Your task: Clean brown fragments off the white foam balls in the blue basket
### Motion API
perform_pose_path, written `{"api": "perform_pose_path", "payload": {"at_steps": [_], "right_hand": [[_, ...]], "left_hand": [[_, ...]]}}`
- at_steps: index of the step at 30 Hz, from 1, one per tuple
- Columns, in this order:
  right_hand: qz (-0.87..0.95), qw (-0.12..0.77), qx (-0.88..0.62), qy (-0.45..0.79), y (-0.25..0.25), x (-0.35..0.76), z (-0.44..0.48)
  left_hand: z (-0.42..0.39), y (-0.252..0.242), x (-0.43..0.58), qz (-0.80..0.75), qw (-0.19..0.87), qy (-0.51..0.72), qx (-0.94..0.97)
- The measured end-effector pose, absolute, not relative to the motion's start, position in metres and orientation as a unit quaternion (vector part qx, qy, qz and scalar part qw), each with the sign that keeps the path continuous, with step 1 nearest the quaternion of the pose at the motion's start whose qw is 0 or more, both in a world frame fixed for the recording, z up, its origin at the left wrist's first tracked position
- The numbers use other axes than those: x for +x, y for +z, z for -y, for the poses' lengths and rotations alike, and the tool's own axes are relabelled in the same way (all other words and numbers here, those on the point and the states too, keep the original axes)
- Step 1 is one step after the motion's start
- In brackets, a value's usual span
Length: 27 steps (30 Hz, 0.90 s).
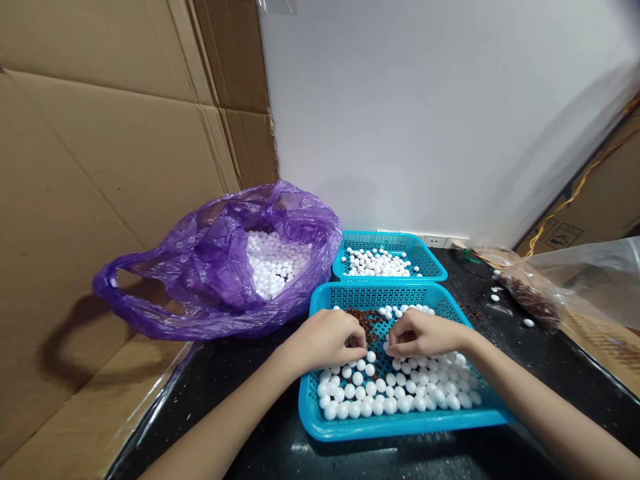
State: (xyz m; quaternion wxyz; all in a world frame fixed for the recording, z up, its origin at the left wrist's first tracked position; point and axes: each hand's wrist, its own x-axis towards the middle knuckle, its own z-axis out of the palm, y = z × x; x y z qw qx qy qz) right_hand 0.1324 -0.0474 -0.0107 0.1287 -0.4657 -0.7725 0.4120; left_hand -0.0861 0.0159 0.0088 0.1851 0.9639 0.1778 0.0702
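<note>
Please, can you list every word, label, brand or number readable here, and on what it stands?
No word, brand or number can be read.
A printed panel of signs on the cardboard box at the right: too small and blurred to read.

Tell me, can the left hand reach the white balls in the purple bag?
Probably yes. The left hand is over the blue basket, close beside the purple bag, whose mouth lies open, though loose plastic folds hang near the white balls.
</note>
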Motion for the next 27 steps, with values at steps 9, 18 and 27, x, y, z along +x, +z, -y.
{"api": "perform_pose_path", "payload": {"at_steps": [9,18,27], "right_hand": [[0.775,0.123,-0.495,0.372,-0.0063,0.1302,0.0497],[0.768,0.096,-0.491,0.4,-0.0059,0.1318,0.0494],[0.772,0.107,-0.48,0.402,-0.0116,0.1337,0.0484]], "left_hand": [[-0.0176,0.0034,-0.0855,-0.202,0.151,0.086,0.964],[-0.0191,0.0035,-0.0846,-0.25,0.142,0.079,0.955],[-0.0195,0.0042,-0.0817,-0.298,0.089,0.026,0.95]]}}
